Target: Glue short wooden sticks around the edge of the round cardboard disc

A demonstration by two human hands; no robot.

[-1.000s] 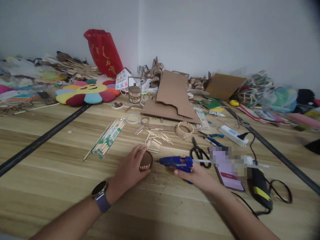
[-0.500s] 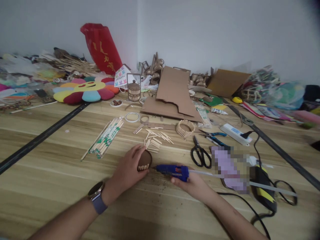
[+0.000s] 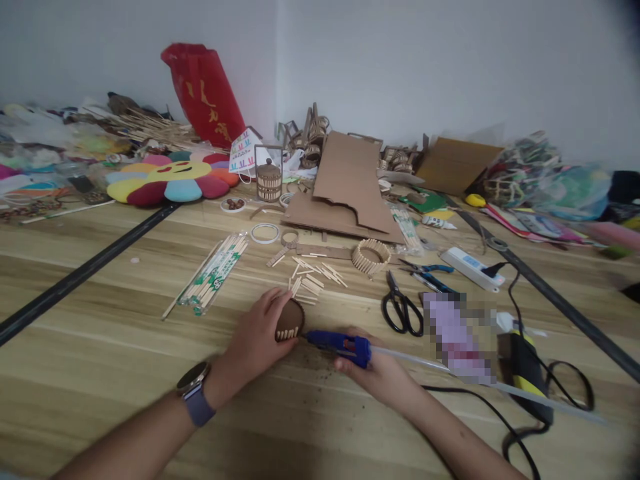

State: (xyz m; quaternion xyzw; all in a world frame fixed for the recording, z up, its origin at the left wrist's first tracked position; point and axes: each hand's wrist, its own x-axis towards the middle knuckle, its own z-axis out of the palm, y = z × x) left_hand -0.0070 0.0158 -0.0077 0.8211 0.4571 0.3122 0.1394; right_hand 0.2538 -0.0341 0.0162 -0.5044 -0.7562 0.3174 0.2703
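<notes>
My left hand (image 3: 264,328) is closed around the left side of a round brown cardboard piece (image 3: 291,315), tilted up on the table. A row of short wooden sticks (image 3: 287,333) lines its lower inner edge. My right hand (image 3: 376,363) grips a blue glue gun (image 3: 340,343), its nozzle at the lower right rim of the cardboard piece; whether it touches, I cannot tell. A long clear glue stick (image 3: 420,361) sticks out of the gun's back. Just beyond the round piece lies a loose pile of short cut sticks (image 3: 310,285).
Black-handled scissors (image 3: 401,312), pliers (image 3: 430,269) and a power strip (image 3: 471,268) lie to the right. Bagged sticks (image 3: 213,273) are on the left. Farther back are a ring of sticks (image 3: 371,257), cardboard sheets (image 3: 347,173) and a small lidded bucket (image 3: 269,181). A black cable (image 3: 475,399) runs along the right.
My right hand has shifted slightly left with the glue gun, bringing its nozzle closer to the rim. The glue stick's back end has swung lower. My left hand keeps its hold.
</notes>
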